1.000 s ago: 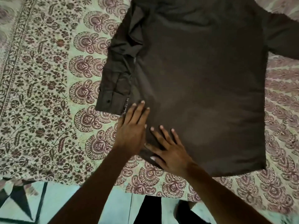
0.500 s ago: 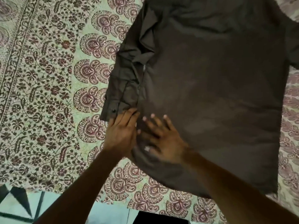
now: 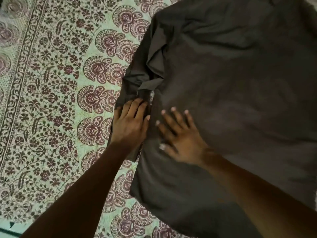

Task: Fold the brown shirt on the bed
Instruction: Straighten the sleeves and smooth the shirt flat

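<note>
The brown shirt (image 3: 231, 93) lies spread on the bed and fills the right half of the view. Its left sleeve is bunched and folded along the left side of the body. My left hand (image 3: 130, 124) lies flat on the cuff end of that sleeve, fingers together and pointing away from me. My right hand (image 3: 178, 134) presses flat on the shirt body just right of the sleeve, fingers spread. Neither hand grips cloth. The shirt's right side and upper part run out of view.
The bed is covered by a patterned bedspread (image 3: 56, 103) with maroon paisley and floral print on pale green. A strip of tiled floor (image 3: 6, 229) shows at the bottom left, past the bed's near edge.
Both hands slid away from me along the shirt's left side, from the hem corner up to the sleeve cuff. The view moved closer and the floor mostly left the frame.
</note>
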The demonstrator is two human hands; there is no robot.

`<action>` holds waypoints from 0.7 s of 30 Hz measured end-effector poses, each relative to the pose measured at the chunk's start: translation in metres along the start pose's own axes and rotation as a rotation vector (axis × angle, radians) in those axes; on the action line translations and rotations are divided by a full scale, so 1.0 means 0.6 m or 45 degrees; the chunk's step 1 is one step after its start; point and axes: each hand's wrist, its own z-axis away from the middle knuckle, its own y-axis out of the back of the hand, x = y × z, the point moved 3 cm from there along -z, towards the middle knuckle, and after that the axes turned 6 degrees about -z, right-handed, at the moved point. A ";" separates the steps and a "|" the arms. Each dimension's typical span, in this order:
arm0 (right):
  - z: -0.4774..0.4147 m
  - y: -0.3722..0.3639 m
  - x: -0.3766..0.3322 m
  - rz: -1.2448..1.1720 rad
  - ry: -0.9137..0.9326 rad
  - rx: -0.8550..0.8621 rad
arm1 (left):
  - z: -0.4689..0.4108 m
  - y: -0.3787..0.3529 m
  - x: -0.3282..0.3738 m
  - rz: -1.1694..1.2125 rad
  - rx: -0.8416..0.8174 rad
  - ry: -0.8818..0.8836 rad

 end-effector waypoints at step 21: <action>-0.116 0.100 0.198 -0.125 -0.635 0.477 | -0.272 0.005 0.038 -0.099 -0.131 -0.386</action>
